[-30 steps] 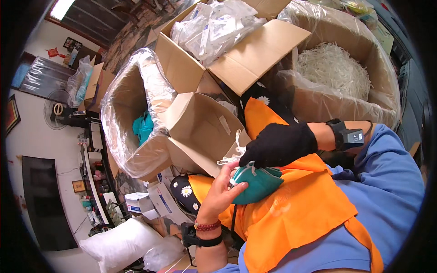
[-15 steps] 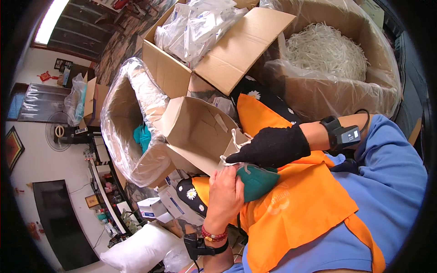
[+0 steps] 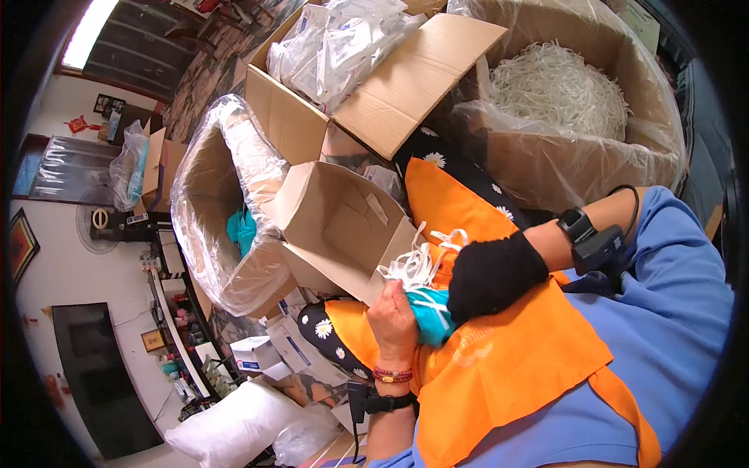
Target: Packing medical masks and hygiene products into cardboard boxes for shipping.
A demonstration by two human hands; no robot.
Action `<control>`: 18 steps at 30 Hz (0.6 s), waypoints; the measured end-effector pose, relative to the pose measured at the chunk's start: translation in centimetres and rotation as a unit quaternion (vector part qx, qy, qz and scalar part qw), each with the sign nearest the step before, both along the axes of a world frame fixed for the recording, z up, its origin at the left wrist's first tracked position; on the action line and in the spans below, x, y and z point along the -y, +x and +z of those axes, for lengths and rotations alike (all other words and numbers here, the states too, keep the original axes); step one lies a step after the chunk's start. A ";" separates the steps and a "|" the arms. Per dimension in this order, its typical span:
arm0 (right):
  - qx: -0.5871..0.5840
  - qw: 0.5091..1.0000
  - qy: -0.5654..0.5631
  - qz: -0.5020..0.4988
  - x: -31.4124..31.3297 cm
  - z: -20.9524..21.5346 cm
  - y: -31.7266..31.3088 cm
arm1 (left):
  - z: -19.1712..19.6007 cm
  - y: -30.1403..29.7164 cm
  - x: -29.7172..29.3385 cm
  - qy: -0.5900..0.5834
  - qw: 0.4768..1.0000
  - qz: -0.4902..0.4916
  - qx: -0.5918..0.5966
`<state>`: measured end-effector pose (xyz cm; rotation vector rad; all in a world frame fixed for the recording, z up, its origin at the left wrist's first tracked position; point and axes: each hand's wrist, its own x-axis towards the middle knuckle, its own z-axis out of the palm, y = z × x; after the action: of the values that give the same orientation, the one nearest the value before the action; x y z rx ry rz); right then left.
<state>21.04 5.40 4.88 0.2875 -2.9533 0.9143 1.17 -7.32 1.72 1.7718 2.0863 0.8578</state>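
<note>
A teal face mask [image 3: 428,313] is held low over my lap, with a bundle of loose white elastic straps [image 3: 417,269] above it. My bare left hand [image 3: 392,321] is closed round the mask's left end, thumb up beside the straps. My right hand [image 3: 497,277], in a black glove, curls over the mask's right side; its fingertips are mostly hidden. Just beyond both hands, a small open cardboard box [image 3: 343,214] tilts against my lap. Whether the mask is one or several stacked together I cannot tell.
A plastic-lined carton at the left [image 3: 207,183] holds teal masks [image 3: 243,230]. Another lined carton [image 3: 546,168], far right, contains a heap of white straps [image 3: 558,90]. An open carton [image 3: 285,121] of clear packets stands ahead. My orange apron [image 3: 515,366] covers my lap.
My gloved right hand has moved right and down from the straps onto the mask's side. The white straps now stand up loosely in a bunch, and the mask has turned.
</note>
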 end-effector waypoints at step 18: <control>-0.145 0.921 -0.268 -0.244 1.2 -0.8 -9.8 | 6.5 -4.6 0.5 -0.002 0.997 0.000 0.072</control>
<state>11.24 4.18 4.13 -0.2963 -2.2213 1.3813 -3.48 -7.79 8.19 1.6566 1.9950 0.9495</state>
